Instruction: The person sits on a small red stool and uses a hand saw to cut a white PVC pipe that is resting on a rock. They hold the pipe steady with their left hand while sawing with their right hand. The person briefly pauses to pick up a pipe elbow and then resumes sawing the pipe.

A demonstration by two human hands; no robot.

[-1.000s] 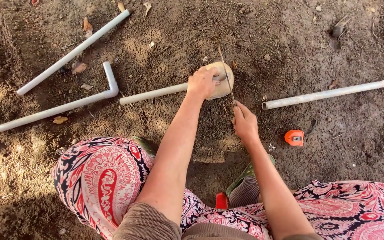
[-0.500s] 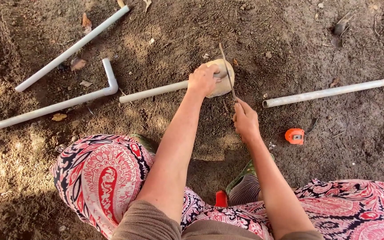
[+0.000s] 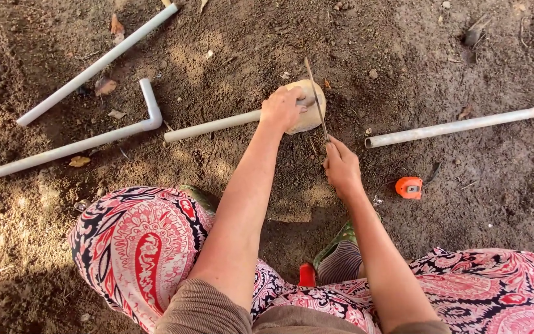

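I crouch over bare soil. My left hand (image 3: pixel 282 108) presses a white plastic pipe (image 3: pixel 211 126) down onto a rounded tan stone (image 3: pixel 309 117), gripping the pipe's right end. My right hand (image 3: pixel 341 166) grips a thin metal saw blade (image 3: pixel 316 99) that stands across the pipe's end, just right of my left fingers. The pipe's tip is hidden under my left hand. My knees in red patterned cloth (image 3: pixel 137 241) fill the lower part of the view.
A white pipe with an elbow joint (image 3: pixel 88 141) and a straight white pipe (image 3: pixel 94 65) lie at the left. Another long white pipe (image 3: pixel 458 126) lies at the right. An orange tape measure (image 3: pixel 409 187) sits on the soil near my right wrist. Dry leaves are scattered about.
My right hand and the blade have shifted slightly along the cut line. My left hand stays on the pipe over the stone.
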